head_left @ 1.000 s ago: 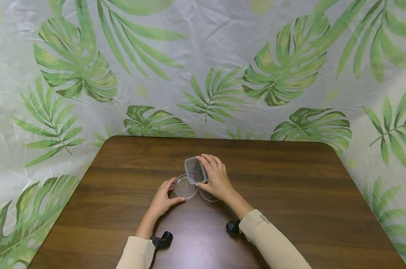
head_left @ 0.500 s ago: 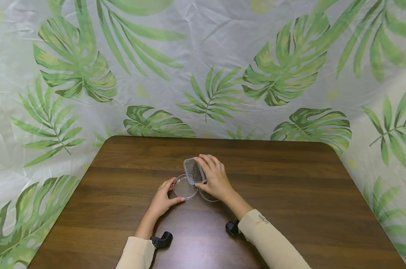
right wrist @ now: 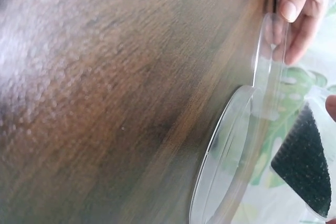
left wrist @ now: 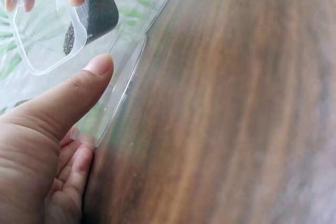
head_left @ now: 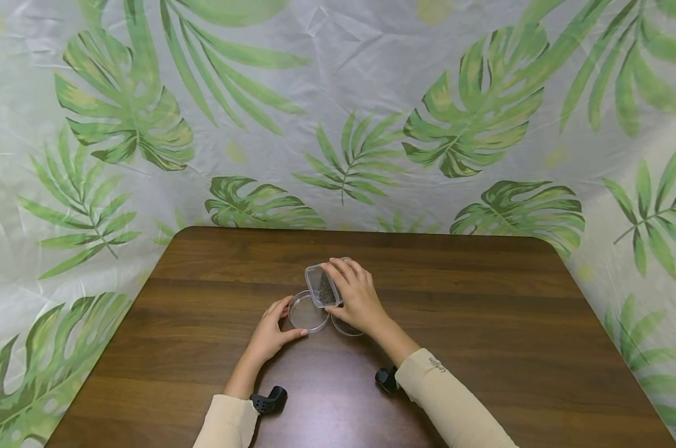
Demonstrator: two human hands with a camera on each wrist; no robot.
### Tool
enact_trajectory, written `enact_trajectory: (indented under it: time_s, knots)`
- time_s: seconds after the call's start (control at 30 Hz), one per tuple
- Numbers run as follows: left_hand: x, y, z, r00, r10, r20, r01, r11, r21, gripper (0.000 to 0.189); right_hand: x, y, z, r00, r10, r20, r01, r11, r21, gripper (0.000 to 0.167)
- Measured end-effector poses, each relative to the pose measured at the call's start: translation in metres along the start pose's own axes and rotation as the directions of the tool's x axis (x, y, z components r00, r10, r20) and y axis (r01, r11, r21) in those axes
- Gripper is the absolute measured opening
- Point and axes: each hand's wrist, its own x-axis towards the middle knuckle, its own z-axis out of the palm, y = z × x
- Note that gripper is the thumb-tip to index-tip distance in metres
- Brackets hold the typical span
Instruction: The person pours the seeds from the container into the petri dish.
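1. Left hand (head_left: 269, 331): thumb and fingers bent round the rim of the left dish (head_left: 307, 314), a shallow, clear, round dish set on the table (head_left: 483, 311). Purpose, as judged: to steady a light item that could slide if bumped.

2. Right hand (head_left: 361, 297): gripping a clear container (head_left: 316, 280), thumb on 1 side and fingers on the other. This spread grasp probably keeps the walls secure and leaves the mouth unobstructed.

3. Container position: raised and tilted, overlapping the far right edge of the left dish in the head view. Dark granules (right wrist: 307, 161) lie banked to 1 side inside it. The angle appears chosen to bring the mouth towards the dish while controlling the contents.

4. Right dish (right wrist: 220, 156): a 2nd clear round dish, on the table beside the left dish, partly beneath the right hand in the head view. The 2 dishes sit close together, presumably for short reach.

5. Markings: small dark lettering on the right sleeve (head_left: 455, 392), near the cuff; too small to read reliably. No brand or label is legible on the container or either dish.
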Motion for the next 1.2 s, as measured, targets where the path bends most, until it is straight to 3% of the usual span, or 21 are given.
enact_trajectory:
  time_s: [1.2]
  knots:
    - [-0.0002,-0.0003,-0.0003,1.0,0.001,0.003,-0.001,1.0,0.002,0.081,0.0023,-0.0042,0.0002,0.996,-0.078,0.031,0.08,0.994,-0.073,0.097]
